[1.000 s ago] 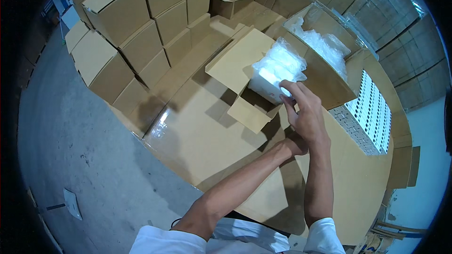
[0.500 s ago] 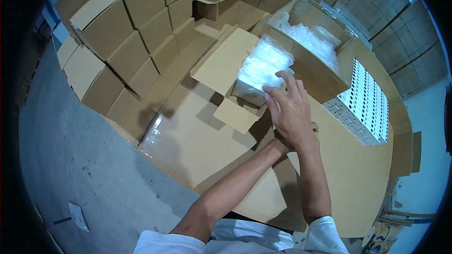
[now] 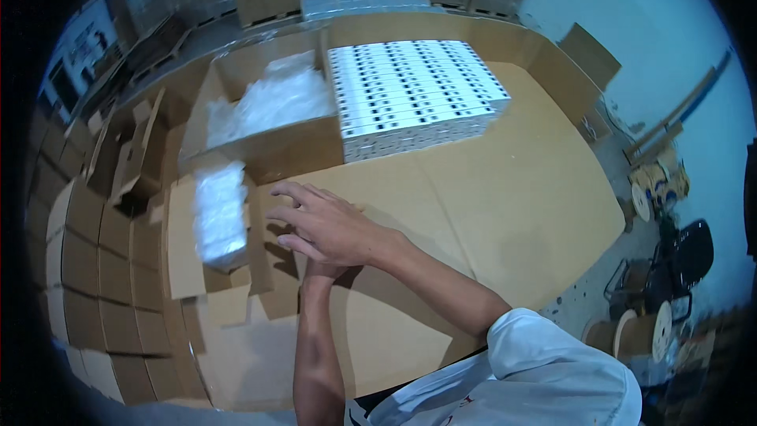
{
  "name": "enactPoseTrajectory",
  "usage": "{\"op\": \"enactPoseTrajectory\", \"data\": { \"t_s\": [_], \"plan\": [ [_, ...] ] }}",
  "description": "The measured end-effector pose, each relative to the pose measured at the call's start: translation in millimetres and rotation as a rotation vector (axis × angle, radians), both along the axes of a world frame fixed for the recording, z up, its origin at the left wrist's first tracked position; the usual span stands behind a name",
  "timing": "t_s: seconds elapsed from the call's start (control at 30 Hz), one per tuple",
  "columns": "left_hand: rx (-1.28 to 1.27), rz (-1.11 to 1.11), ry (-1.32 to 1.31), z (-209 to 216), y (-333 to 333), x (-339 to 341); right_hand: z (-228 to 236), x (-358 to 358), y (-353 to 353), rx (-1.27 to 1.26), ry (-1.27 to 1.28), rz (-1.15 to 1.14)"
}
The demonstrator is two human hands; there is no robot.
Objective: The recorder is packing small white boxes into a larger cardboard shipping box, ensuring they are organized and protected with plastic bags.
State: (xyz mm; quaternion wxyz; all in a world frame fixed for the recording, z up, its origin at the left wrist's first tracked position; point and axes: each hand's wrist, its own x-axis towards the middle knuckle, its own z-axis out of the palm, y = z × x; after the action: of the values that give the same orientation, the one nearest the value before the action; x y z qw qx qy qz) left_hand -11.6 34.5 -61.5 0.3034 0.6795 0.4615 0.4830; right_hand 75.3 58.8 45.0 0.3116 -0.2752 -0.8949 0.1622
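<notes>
My right hand [image 3: 330, 225] hovers just right of a small open cardboard box [image 3: 183, 248], its fingers apart and loosely bent, holding nothing. Inside that box, clear plastic-wrapped white contents [image 3: 221, 209] stick up past the rim. My left hand [image 3: 325, 270] lies beneath the right one, the forearms crossing at the wrists. Its fingers are hidden, so whether it holds something cannot be told.
Behind the small box stands a larger carton [image 3: 272, 150] of clear plastic bags [image 3: 276, 99]. A block of stacked white packs with dark marks [image 3: 418, 87] sits beside it. Stacked brown boxes [image 3: 83, 264] line the left, and a black chair [image 3: 682, 264] stands beyond the table's right edge.
The view has swung to the right, so the small box now appears farther left. My right hand has drawn back from the wrapped contents. The left stays under it.
</notes>
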Motion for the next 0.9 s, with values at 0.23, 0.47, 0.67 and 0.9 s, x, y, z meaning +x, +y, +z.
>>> {"op": "enactPoseTrajectory", "data": {
  "t_s": [0.23, 0.47, 0.67, 0.9],
  "plan": [
    [-0.208, -0.082, -0.008, 36, 18, 54, 49, 168, 60, 0.089, 0.197, -0.211],
    [-0.299, -0.011, -0.006, 48, 24, 101, 51, 361, 109, 0.113, 0.278, -0.651],
    [-0.340, 0.022, -0.018, 54, 22, 126, 30, 467, 144, 0.124, 0.120, -0.992],
    [-0.341, 0.014, -0.018, 55, 20, 132, 9, 483, 149, -0.119, -0.138, -1.101]
  ]
}}
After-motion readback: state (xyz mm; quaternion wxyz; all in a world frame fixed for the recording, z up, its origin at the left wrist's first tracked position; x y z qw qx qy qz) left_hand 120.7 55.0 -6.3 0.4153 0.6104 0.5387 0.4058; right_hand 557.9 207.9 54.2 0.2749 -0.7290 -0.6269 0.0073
